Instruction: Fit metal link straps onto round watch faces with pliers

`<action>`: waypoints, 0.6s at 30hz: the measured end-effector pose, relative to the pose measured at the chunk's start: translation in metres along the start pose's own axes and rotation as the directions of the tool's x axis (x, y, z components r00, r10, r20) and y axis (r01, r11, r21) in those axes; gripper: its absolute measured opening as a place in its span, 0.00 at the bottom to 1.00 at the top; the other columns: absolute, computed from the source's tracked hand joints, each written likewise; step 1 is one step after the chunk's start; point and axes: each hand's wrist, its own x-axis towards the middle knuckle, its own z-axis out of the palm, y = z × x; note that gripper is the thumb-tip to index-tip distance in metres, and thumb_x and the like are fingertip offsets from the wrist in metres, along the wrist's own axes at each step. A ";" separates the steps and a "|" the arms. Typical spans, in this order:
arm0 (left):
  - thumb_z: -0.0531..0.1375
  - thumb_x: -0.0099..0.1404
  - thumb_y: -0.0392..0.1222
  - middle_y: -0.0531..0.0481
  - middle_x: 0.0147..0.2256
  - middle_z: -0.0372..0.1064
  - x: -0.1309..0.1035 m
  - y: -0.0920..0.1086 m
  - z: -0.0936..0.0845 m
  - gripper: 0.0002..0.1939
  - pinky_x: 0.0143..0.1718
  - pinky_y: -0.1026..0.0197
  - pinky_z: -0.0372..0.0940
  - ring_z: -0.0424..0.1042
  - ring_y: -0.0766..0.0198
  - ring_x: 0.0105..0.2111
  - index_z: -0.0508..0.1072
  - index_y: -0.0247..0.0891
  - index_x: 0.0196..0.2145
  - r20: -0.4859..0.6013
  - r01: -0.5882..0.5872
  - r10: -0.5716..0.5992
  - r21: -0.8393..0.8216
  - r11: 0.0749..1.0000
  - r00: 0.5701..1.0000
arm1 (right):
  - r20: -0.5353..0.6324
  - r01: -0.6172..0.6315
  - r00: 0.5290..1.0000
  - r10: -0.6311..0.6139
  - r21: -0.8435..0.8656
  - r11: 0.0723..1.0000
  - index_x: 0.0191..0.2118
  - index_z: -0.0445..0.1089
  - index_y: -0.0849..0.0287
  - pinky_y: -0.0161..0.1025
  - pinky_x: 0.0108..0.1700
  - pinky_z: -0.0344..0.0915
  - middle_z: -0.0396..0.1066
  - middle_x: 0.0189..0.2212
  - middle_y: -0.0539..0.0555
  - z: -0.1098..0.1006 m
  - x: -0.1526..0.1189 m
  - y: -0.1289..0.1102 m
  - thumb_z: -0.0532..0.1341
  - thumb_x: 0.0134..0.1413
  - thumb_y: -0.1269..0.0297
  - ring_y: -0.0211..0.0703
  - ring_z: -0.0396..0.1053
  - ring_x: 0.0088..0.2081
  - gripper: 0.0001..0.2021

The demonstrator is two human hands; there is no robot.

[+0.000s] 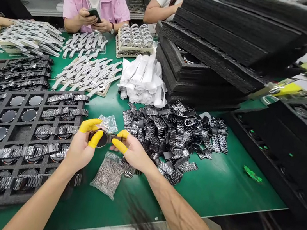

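Observation:
My left hand [86, 142], with yellow finger cots on thumb and forefinger, grips a round dark watch case [102, 139] by its edge. My right hand [128, 146], also in yellow cots, pinches a dark band piece at the right side of the case; whether the two are joined I cannot tell. Just below lies a clear bag of thin metal pins [109, 174], and above the hands a smaller clear bag [108, 123]. A heap of black metal watch bands [165, 133] spreads to the right of my hands.
A black foam tray [21, 133] with banded watches and bare cases lies left. White-strapped watches [89, 74] and white-wrapped bundles [144, 77] sit beyond. Tall stacked foam trays [208, 41] stand back right. A person holding a phone [94, 14] sits across; other people are nearby.

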 end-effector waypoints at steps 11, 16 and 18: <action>0.60 0.72 0.48 0.44 0.44 0.83 0.005 0.034 -0.001 0.16 0.47 0.50 0.75 0.81 0.49 0.43 0.79 0.42 0.52 0.462 -0.123 -0.183 0.557 0.822 0.868 | -0.054 0.374 0.891 -0.450 -0.473 0.798 0.59 0.70 0.51 0.49 0.45 0.74 0.80 0.40 0.55 -0.011 -0.004 -0.007 0.62 0.69 0.57 0.49 0.76 0.38 0.17; 0.58 0.71 0.48 0.51 0.41 0.83 0.012 0.078 -0.051 0.17 0.38 0.57 0.71 0.80 0.54 0.35 0.80 0.46 0.53 0.268 -0.201 -0.021 0.772 0.602 0.963 | -0.339 0.118 0.695 -0.634 -0.816 0.565 0.53 0.74 0.58 0.59 0.59 0.66 0.76 0.50 0.66 -0.067 0.000 -0.024 0.61 0.67 0.57 0.60 0.70 0.55 0.15; 0.58 0.69 0.47 0.51 0.39 0.83 0.019 0.090 -0.085 0.18 0.36 0.58 0.69 0.78 0.55 0.33 0.80 0.45 0.53 0.140 -0.100 -0.040 0.852 0.513 0.989 | -0.432 -0.161 0.676 -0.597 -0.877 0.452 0.53 0.76 0.63 0.63 0.57 0.63 0.75 0.49 0.71 -0.100 -0.005 -0.022 0.61 0.65 0.56 0.66 0.68 0.55 0.18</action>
